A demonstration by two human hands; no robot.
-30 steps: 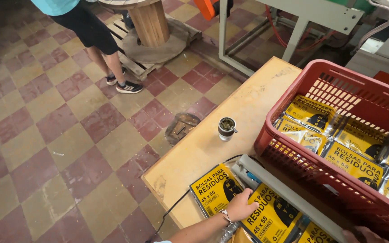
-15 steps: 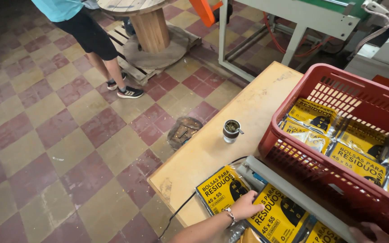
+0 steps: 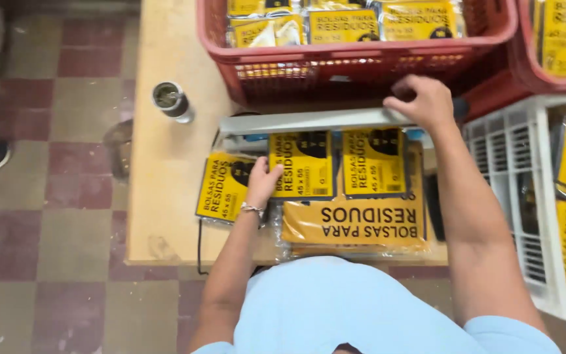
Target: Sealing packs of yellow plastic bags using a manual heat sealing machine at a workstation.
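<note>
1. The left arm reaches forward from the lower middle of the view, bare below a light blue sleeve, elbow slightly bent.
2. The left hand (image 3: 263, 183) lies palm down, fingers spread flat and pressing; a thin bracelet circles the wrist.
3. The right arm stretches further forward, nearly straight.
4. The right hand (image 3: 424, 101) is palm down, fingers curled over an edge.

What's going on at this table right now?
A person stands at a wooden table with yellow packets laid under the long grey bar of a tabletop machine. The left hand rests flat on the packets, and the right hand is on the bar's right end. Red crates behind hold more packets; a small cup stands to the left.
</note>
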